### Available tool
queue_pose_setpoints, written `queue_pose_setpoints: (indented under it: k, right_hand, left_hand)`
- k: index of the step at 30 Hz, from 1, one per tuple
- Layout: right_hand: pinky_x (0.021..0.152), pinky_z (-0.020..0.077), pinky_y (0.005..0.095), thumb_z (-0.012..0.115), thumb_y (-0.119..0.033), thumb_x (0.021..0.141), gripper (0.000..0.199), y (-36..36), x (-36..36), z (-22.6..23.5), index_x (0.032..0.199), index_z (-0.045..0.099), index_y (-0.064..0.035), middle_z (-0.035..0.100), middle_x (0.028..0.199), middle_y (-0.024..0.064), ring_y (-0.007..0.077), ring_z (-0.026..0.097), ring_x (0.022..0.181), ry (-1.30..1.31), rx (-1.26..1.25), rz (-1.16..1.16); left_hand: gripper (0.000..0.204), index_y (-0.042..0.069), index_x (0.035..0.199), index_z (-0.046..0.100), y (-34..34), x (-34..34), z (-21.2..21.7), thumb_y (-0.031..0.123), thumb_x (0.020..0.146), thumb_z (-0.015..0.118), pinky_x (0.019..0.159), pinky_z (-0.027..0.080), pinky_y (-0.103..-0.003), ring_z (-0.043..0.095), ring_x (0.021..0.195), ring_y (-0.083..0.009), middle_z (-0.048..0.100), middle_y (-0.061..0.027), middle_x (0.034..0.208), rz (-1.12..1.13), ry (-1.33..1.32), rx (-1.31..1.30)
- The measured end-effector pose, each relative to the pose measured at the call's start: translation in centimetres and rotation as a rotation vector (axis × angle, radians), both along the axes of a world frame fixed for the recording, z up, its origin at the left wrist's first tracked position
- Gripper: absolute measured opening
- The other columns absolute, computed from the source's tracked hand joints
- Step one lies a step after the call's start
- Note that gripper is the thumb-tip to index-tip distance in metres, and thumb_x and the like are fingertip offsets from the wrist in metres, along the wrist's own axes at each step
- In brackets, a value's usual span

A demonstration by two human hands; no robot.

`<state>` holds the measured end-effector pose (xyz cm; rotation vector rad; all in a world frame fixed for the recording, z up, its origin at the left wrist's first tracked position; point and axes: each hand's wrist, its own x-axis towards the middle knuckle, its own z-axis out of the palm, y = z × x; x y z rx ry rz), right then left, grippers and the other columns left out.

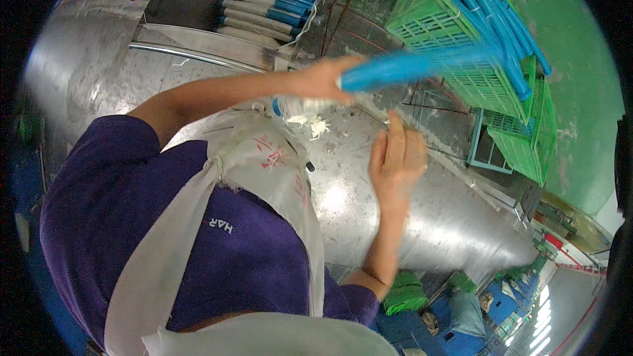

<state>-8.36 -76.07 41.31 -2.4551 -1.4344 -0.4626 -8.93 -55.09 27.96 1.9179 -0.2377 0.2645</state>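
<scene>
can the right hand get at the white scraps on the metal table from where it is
Probably yes: the right hand hovers just right of the white scraps on the metal table, with bare surface between them. The left hand holds a blue tube above.

Metal table [343,204] across frame centre. Crates [461,33] stacked upper right, long tubes [501,20] lying in top crate. Row of tubes [264,6] at top centre, behind table. Left hand [323,79] above right hand [395,158], both over table. Scraps [313,125] on table between hands.
</scene>
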Motion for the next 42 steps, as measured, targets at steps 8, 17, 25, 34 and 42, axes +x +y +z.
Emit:
queue_pose_setpoints:
  k: [8, 17, 25, 34, 42]
  right_hand:
    - [0.072, 0.0473, 0.0354, 0.065, -0.006, 0.07, 0.034, -6.1, 1.7, 3.1, 0.103, 0.056, -0.0003, 0.057, 0.089, 0.0103, 0.0241, 0.056, 0.081, -0.235, -0.809, -0.021]
    - [0.068, 0.0505, 0.0375, 0.073, -0.024, 0.065, 0.049, -12.3, -3.8, -3.6, 0.103, 0.053, -0.0016, 0.055, 0.085, 0.0095, 0.0255, 0.057, 0.08, -0.041, -0.77, -0.709]
    - [0.052, 0.0444, 0.0298, 0.067, -0.037, 0.068, 0.049, -5.0, -7.1, -10.3, 0.093, 0.054, 0.0029, 0.057, 0.071, 0.0109, 0.0197, 0.056, 0.057, 2.177, 0.76, -0.461]
    - [0.057, 0.0488, 0.0323, 0.067, -0.02, 0.076, 0.036, -3.1, -4.2, -9.5, 0.098, 0.053, 0.0058, 0.062, 0.08, 0.0113, 0.0182, 0.059, 0.063, 1.344, 0.11, -0.537]
    - [0.054, 0.0501, 0.0356, 0.068, -0.027, 0.073, 0.045, -4.5, -5.0, -9.8, 0.102, 0.054, 0.0045, 0.06, 0.076, 0.01, 0.022, 0.06, 0.06, 1.227, 0.272, -0.551]
  left_hand:
    - [0.073, 0.01, 0.136, 0.033, -5.6, -1.4, -3.2, 0.027, 0.074, 0.067, 0.077, 0.046, -0.043, 0.058, 0.094, -0.0339, 0.058, -0.0172, 0.104, -0.565, 0.067, 0.267]
    - [0.081, 0.01, 0.137, 0.028, -4.4, -0.2, -11.5, 0.031, 0.073, 0.074, 0.089, 0.04, -0.05, 0.047, 0.112, -0.0317, 0.05, -0.0165, 0.12, -0.154, 0.767, -0.402]
    - [0.078, 0.008, 0.134, 0.032, -2.5, 7.4, 0.9, 0.005, 0.07, 0.076, 0.067, 0.055, -0.037, 0.063, 0.081, -0.0243, 0.061, -0.0165, 0.094, 0.247, 0.609, -1.305]
    - [0.033, 0.007, 0.104, 0.057, 0.7, 8.9, 2.1, 0.007, 0.075, 0.072, 0.063, 0.055, -0.034, 0.063, 0.071, -0.0201, 0.062, -0.0122, 0.082, 0.396, 0.571, -1.066]
    - [0.071, 0.01, 0.134, 0.03, -1.4, 7.8, 2.6, 0.005, 0.077, 0.072, 0.065, 0.054, -0.035, 0.061, 0.078, -0.0208, 0.06, -0.0125, 0.089, 0.285, 0.462, -1.088]
